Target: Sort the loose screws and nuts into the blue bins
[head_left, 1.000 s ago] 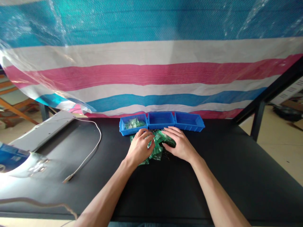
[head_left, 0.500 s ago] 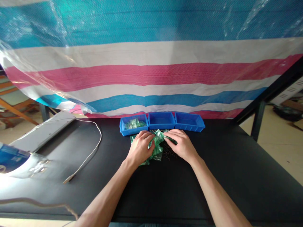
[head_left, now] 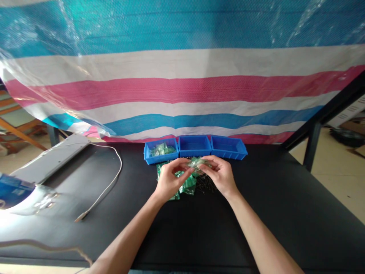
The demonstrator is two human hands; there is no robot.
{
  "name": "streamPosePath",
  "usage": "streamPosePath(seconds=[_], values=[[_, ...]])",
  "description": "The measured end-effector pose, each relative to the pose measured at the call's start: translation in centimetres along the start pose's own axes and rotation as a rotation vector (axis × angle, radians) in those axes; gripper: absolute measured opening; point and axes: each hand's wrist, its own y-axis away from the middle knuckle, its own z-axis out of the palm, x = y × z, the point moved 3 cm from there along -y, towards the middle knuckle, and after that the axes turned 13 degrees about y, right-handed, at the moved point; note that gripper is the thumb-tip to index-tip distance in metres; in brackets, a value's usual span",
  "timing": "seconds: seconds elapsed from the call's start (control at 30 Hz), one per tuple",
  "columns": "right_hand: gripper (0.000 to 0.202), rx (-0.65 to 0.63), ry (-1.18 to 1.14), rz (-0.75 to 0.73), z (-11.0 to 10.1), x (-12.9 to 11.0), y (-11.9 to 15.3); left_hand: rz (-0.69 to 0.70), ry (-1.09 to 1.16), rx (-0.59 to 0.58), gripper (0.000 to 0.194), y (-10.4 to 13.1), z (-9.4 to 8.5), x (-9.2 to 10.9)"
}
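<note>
Between my two hands is a small green clear plastic bag [head_left: 196,163], blurred by motion. My left hand [head_left: 171,178] pinches its left side with thumb and fingers. On the other side, my right hand [head_left: 220,174] grips it the same way. Below them, more green plastic bags [head_left: 188,183] lie in a loose pile on the black table, partly covered by my left hand. A heap of thin dark screw-like pieces [head_left: 205,184] lies beside the pile, under my right hand. What the held bag contains is too blurred to tell.
Three blue bins stand in a row behind my hands. The left bin [head_left: 146,154] holds several bags; the middle bin [head_left: 194,146] and right bin [head_left: 228,147] show bare floors. A white cable [head_left: 110,183], a grey metal panel [head_left: 57,158] and a blue-labelled plastic package [head_left: 17,192] lie left.
Both hands have risen slightly from the pile and closed on one green bag, lifting it. Half a second ago, my fingers lay spread on the bags.
</note>
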Motion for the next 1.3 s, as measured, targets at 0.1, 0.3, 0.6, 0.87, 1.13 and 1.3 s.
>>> streamPosePath(seconds=[0.1, 0.3, 0.6, 0.87, 1.13, 1.3], values=[[0.037, -0.107, -0.042, 0.042, 0.4, -0.1, 0.0, -0.103, 0.139, 0.022, 0.036, -0.2, -0.1, -0.4], [0.027, -0.175, -0.012, 0.009, -0.1, -0.1, 0.0, -0.071, 0.150, -0.041, 0.030, -0.2, 0.0, -0.2], [0.032, 0.024, 0.050, -0.033, -2.1, 0.9, -0.9, 0.653, -0.835, 0.282, 0.014, -1.9, -4.5, 2.4], [0.034, 0.036, 0.050, -0.025, -2.2, 0.3, -0.8, 0.348, -1.201, 0.166, 0.019, -2.1, -6.0, -0.6], [0.034, 0.031, 0.043, -0.020, -2.1, 0.4, -0.8, 0.494, -0.995, -0.004, 0.025, -1.4, -4.0, 0.3], [0.034, 0.043, 0.046, -0.022, -2.2, 0.9, -0.9, 0.415, -0.973, -0.288, 0.037, 0.0, -1.3, -0.3]])
